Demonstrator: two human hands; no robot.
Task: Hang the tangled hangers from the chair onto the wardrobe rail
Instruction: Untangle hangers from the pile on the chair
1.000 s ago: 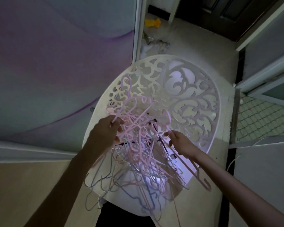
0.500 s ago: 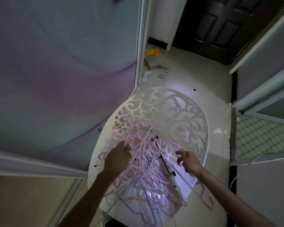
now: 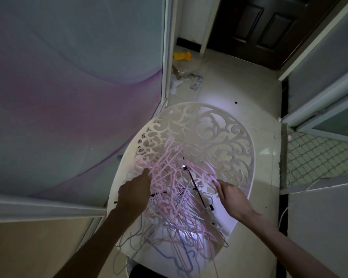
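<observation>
We reach down with both forearms toward the white chair (image 3: 219,137). Our left hand (image 3: 134,194), knuckles up, has its fingers dug into the left side of the pile of hangers (image 3: 175,199); whether they curl round a strand we cannot tell. Our right hand (image 3: 232,197) lies fingers straight and relaxed, pointing toward 11 o'clock, touching the pile's right edge. The pink and blue tangle sits on the chair seat, its long axis running from 12 to 6 o'clock, with loose ends spilling over the near rim.

White chair (image 3: 225,137) seemingly bears tangled hangers (image 3: 175,199).
</observation>
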